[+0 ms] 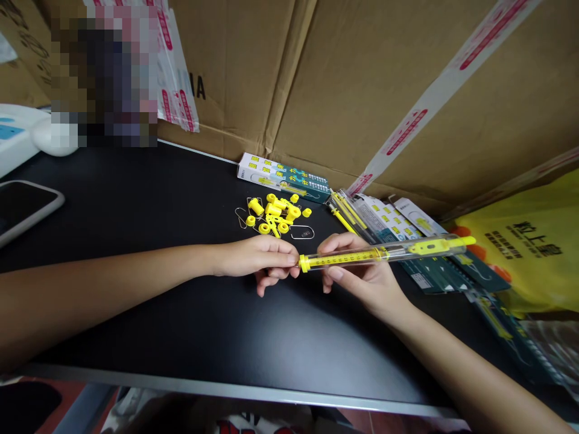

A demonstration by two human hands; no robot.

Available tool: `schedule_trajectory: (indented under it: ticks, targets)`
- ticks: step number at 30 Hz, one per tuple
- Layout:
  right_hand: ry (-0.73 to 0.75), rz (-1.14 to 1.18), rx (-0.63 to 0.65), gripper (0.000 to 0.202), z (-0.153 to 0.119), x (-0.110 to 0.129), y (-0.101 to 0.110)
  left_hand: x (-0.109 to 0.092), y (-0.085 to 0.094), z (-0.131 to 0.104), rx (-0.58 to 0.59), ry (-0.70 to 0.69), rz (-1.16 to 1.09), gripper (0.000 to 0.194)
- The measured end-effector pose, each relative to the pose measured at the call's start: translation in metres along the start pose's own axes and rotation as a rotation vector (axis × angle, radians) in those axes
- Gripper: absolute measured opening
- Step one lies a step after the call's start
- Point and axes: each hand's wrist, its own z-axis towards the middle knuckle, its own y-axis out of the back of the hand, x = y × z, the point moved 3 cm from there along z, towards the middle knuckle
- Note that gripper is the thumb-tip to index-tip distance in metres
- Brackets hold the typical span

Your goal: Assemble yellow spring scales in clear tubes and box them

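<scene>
A clear tube with a yellow scale inside, a spring scale (346, 258), lies nearly level above the black table (181, 337). My right hand (362, 274) is wrapped round its middle, thumb below and fingers behind. At the tube's left end, by the yellow cap, my left hand (275, 262) pinches a small metal piece, mostly hidden by the fingertips. A yellow slotted part and rod show at the tube's right end. Beyond my hands sits a pile of small yellow parts (274, 209) with bent metal hooks (302, 232).
A printed box (283, 178) stands behind the pile. Clear tubes with yellow rods (348, 211) and more boxes (429, 259) lie at the right, near a yellow bag (529, 235). A phone (27, 208) is at the left. Large cartons (353, 78) line the back.
</scene>
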Motion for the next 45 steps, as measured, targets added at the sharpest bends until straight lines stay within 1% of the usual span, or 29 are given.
schedule_trajectory:
  ticks: [4,6,10,17,23,26,30,32,35,41,45]
  targets:
    - [-0.007,0.001,0.003,0.017,-0.001,-0.001,-0.001,-0.002,0.000,-0.001,0.005,0.047,0.002,0.034]
    - [-0.003,0.000,-0.012,0.017,-0.001,-0.002,0.000,-0.003,-0.001,-0.001,0.012,0.054,0.015,0.029]
    - [-0.002,-0.002,-0.031,0.017,0.000,-0.003,0.001,-0.003,-0.005,-0.002,0.006,0.003,0.108,0.025]
    - [-0.023,-0.027,-0.029,0.018,0.000,-0.004,0.003,0.002,-0.011,-0.004,-0.102,-0.082,0.292,0.027]
    - [-0.014,-0.026,-0.033,0.019,0.000,-0.004,0.002,0.001,-0.013,-0.009,-0.227,-0.140,0.465,0.027]
    - [-0.012,-0.011,-0.031,0.018,0.000,-0.005,0.002,-0.002,-0.014,-0.011,-0.271,-0.202,0.613,0.026]
    - [-0.004,0.013,-0.025,0.015,0.000,-0.006,0.003,-0.007,-0.014,-0.011,-0.347,-0.328,0.805,0.024]
    - [-0.009,0.019,-0.021,0.016,0.001,-0.006,0.003,-0.008,-0.015,-0.010,-0.350,-0.369,0.876,0.025]
    - [-0.011,0.017,-0.006,0.016,0.000,-0.006,0.003,-0.007,-0.018,-0.010,-0.322,-0.391,0.970,0.027]
    - [-0.006,0.104,0.059,0.015,-0.002,-0.011,0.002,-0.006,-0.023,-0.012,-0.296,-0.366,1.056,0.026]
    - [0.003,0.133,0.053,0.014,-0.003,-0.015,0.001,-0.006,-0.025,-0.013,-0.317,-0.365,1.125,0.024]
